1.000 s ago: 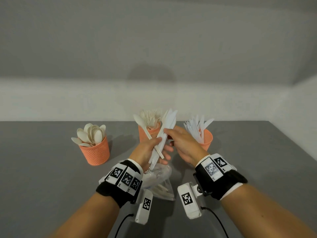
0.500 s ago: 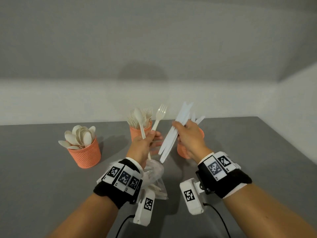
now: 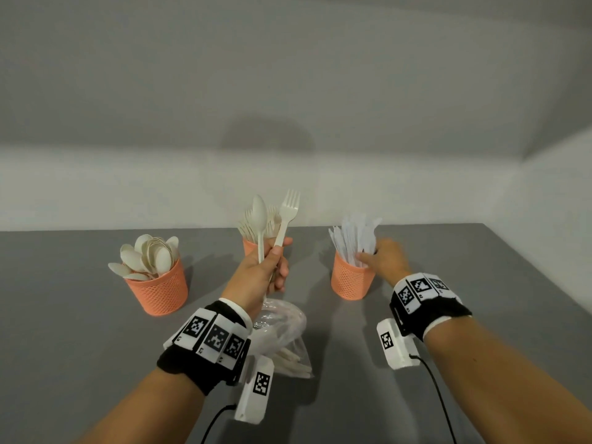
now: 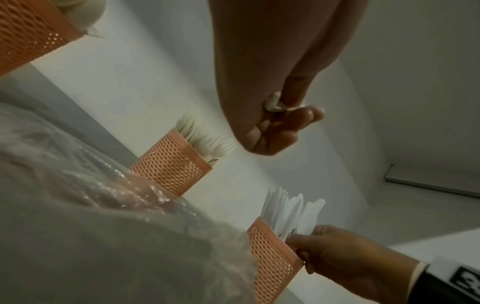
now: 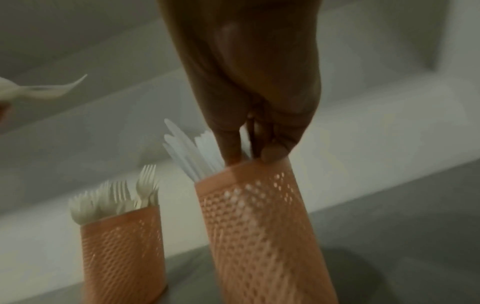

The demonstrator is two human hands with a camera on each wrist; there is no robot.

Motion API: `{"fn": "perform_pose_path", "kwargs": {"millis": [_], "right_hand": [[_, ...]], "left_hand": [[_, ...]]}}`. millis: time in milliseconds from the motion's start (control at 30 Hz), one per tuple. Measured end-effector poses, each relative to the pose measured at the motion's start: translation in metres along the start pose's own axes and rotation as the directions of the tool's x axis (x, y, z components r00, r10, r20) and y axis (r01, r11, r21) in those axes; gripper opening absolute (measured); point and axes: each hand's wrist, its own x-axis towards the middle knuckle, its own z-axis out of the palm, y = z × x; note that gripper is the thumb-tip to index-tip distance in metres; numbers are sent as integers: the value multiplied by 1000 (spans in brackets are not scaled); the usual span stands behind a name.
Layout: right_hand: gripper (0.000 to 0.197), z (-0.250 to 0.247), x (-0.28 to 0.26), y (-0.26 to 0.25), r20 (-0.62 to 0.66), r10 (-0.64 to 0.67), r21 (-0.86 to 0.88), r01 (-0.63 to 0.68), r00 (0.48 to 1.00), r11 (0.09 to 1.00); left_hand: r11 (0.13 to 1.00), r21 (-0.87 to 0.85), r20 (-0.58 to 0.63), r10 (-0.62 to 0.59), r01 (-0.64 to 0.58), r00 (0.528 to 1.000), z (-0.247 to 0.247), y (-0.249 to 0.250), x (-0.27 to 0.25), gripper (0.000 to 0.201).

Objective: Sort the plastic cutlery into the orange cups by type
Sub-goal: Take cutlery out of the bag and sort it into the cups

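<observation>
My left hand (image 3: 272, 256) grips a cream spoon (image 3: 260, 216) and a cream fork (image 3: 288, 213) upright by their handles, in front of the middle orange cup (image 3: 248, 246) of forks. My right hand (image 3: 371, 255) is at the rim of the right orange cup (image 3: 350, 280). There its fingers pinch white knives (image 3: 355, 238) that stand inside. In the right wrist view the fingertips (image 5: 231, 152) close on the knives (image 5: 192, 152) just above the cup (image 5: 254, 216). The left orange cup (image 3: 158, 291) holds spoons.
A clear plastic bag (image 3: 285, 325) with more cutlery lies on the grey table (image 3: 64, 347) under my left wrist. A pale wall runs behind the cups. The table's right edge (image 3: 544, 283) slants close to my right arm.
My right hand took the bundle of knives from my left hand, carried it right and lowered it into the right cup. My left hand kept the spoon and fork and rose slightly.
</observation>
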Motion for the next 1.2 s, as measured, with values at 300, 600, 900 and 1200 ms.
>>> {"fn": "perform_pose_path", "kwargs": {"millis": [300, 600, 900, 1200], "right_hand": [[36, -31, -24, -73, -236, -212, 358, 288, 948, 888], [21, 11, -30, -148, -102, -298, 746, 271, 949, 608], [22, 76, 12, -134, -380, -335, 394, 478, 862, 785], [47, 86, -8, -152, -204, -486, -91, 477, 850, 874]], "left_hand": [[989, -116, 81, -82, 91, 993, -11, 5, -3, 25], [989, -85, -82, -131, 124, 988, -42, 3, -10, 27], [995, -77, -275, -75, 56, 959, -96, 10, -24, 22], [999, -20, -243, -53, 50, 969, -109, 10, -22, 27]]}}
